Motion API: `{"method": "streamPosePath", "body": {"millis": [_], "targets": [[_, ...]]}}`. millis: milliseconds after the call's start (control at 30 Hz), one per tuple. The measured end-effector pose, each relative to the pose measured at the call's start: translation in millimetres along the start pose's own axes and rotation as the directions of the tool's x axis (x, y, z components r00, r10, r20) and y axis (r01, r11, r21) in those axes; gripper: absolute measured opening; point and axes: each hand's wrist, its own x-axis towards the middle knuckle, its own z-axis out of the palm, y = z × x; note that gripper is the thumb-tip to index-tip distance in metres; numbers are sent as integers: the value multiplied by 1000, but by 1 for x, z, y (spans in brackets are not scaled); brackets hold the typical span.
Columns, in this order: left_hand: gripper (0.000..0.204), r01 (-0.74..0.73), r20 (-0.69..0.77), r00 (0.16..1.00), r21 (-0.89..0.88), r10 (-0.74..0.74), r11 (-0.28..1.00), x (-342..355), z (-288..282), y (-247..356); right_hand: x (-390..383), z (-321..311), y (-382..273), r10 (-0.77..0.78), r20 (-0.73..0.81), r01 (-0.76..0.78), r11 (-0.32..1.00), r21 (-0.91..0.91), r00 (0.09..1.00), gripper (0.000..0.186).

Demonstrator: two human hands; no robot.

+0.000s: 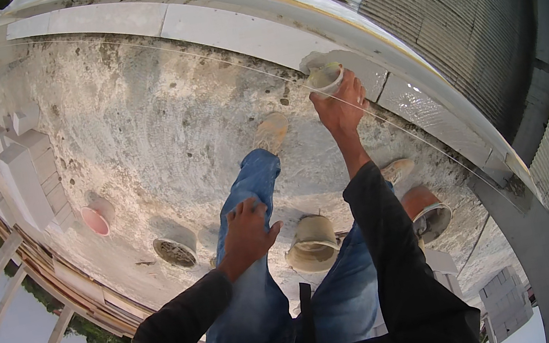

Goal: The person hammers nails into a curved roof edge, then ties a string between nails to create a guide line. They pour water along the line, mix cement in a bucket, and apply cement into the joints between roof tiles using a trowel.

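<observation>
My right hand [341,102] grips a translucent plastic cup [325,79] by its side, its mouth facing up toward me. The cup is at the inner edge of a low row of pale blocks [235,30]. Around it the block tops are dark and wet, with a shiny wet stretch [418,109] to the right. My left hand [247,235] rests on my bent left leg with its fingers and thumb apart, holding nothing. A thin taut string [226,61] runs along the row and passes close to the cup and my right hand.
Near my legs stand a beige bucket [311,244], a reddish bucket [427,212] and a bucket with greyish contents [176,251]. A pink bucket [96,220] lies farther left, near stacked white blocks [26,178]. Corrugated roofing [453,15] lies beyond the wall edge.
</observation>
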Motion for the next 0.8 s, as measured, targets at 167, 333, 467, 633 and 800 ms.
{"method": "streamPosePath", "body": {"millis": [167,333,467,633,800], "targets": [[54,15,-26,1000,-98,-17,995,-3,-6,-19,5,25,-46,-66,8,67,997,-35,998,92],[54,36,-34,999,-173,-43,984,-5,-12,-28,12,39,-81,-69,22,70,995,-69,997,89],[53,46,-29,998,-238,-55,970,-5,-15,-31,21,35,-94,-51,13,52,992,-113,999,88],[52,31,-52,998,-222,-44,974,-2,-15,-34,36,17,-73,41,-12,-43,983,-180,999,90],[53,39,-27,999,-226,-46,973,0,-17,-36,39,-5,-23,75,-45,-82,978,-194,996,86]]}}
